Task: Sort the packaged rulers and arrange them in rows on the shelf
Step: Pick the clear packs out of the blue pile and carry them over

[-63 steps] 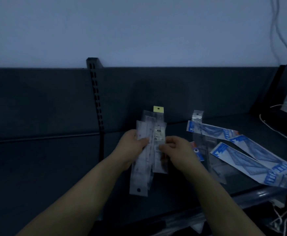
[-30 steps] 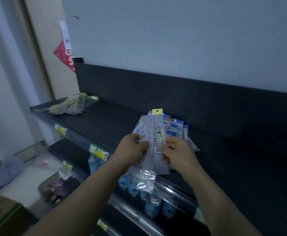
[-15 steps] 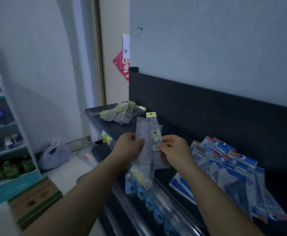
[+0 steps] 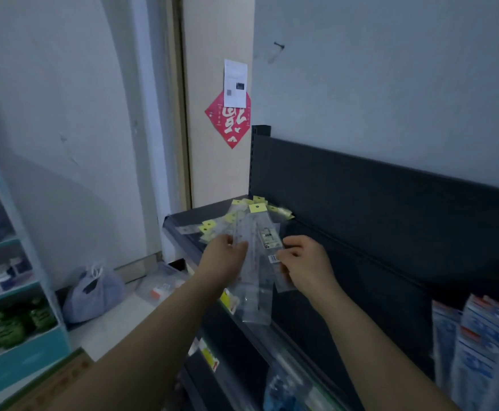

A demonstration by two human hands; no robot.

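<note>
I hold a bundle of clear packaged rulers (image 4: 257, 262) with a yellow hang tab upright in front of me. My left hand (image 4: 223, 259) pinches its left edge and my right hand (image 4: 304, 264) pinches its right edge. Just beyond it, at the far left end of the dark shelf (image 4: 316, 280), lies a loose pile of yellow-tabbed ruler packs (image 4: 236, 216), partly hidden by the bundle. Blue and white ruler packs (image 4: 485, 345) lie in a row on the same shelf at the lower right.
The shelf's dark back panel (image 4: 390, 197) rises behind it. Below hang more packaged goods (image 4: 284, 387) on a lower level. To the left are a light blue rack (image 4: 11, 292), a tied bag (image 4: 92, 292) on the floor and a clear box (image 4: 159, 287).
My view has swung left along the shelf, from the scattered blue packs to the shelf's left end with the yellow-tabbed pile. Both hands have kept hold of the bundle throughout.
</note>
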